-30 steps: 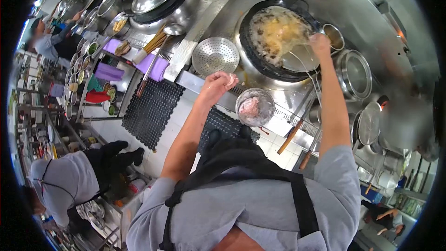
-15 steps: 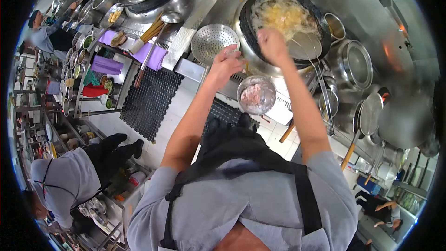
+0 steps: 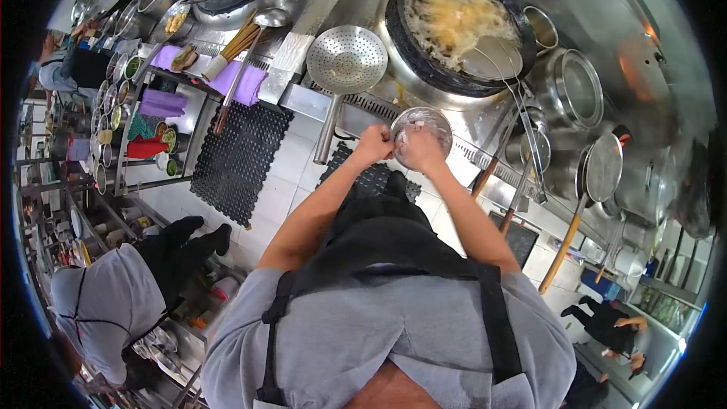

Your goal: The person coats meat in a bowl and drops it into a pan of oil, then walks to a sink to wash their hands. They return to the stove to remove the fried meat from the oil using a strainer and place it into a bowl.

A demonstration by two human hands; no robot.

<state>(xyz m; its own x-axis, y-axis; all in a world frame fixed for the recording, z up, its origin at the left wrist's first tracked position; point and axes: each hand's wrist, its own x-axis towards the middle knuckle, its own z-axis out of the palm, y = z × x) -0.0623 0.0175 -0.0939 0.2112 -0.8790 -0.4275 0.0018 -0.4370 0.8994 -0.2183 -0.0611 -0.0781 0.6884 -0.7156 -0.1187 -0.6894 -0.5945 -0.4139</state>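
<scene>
Below you, black mats [image 3: 242, 159] cover part of the tiled floor [image 3: 286, 160]. Past them runs a steel bench [image 3: 351, 6], with the metal bowl [image 3: 445, 130] at its near edge, then a perforated strainer [image 3: 347, 60] and, farther back, a wok [image 3: 398, 23] of bubbling oil. Both your forearms reach forward, converging on the bowl. Your left hand [image 3: 372, 145] curls beside its left rim; you can't tell whether it grips. Your right hand [image 3: 421, 150] dips inside, fingertips hidden, so its closure can't be told.
</scene>
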